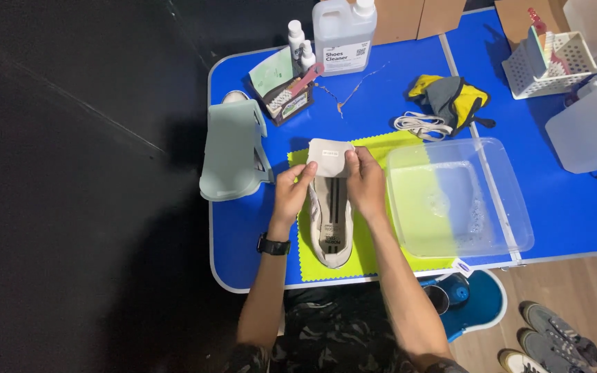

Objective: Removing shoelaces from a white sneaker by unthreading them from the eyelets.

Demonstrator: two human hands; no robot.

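Note:
A beige shoe (331, 231) with dark stripes inside lies on a yellow-green mat (364, 245) on the blue table (243, 228), toe towards me. Its tongue (329, 156) is pulled up and away from the opening. My left hand (291, 191) grips the shoe's left side and the tongue's lower edge. My right hand (365, 181) pinches the tongue's right edge with the thumb and fingers. A black watch (273, 245) is on my left wrist.
A clear plastic tub (461, 197) with soapy water sits right of the mat. Behind are a white cleaner jug (344, 34), small bottles, a brush box (286, 97), white laces (423, 126), a yellow-grey cloth (454, 97), a white basket (547, 62) and a pale green stand (231, 152). Shoes lie on the floor.

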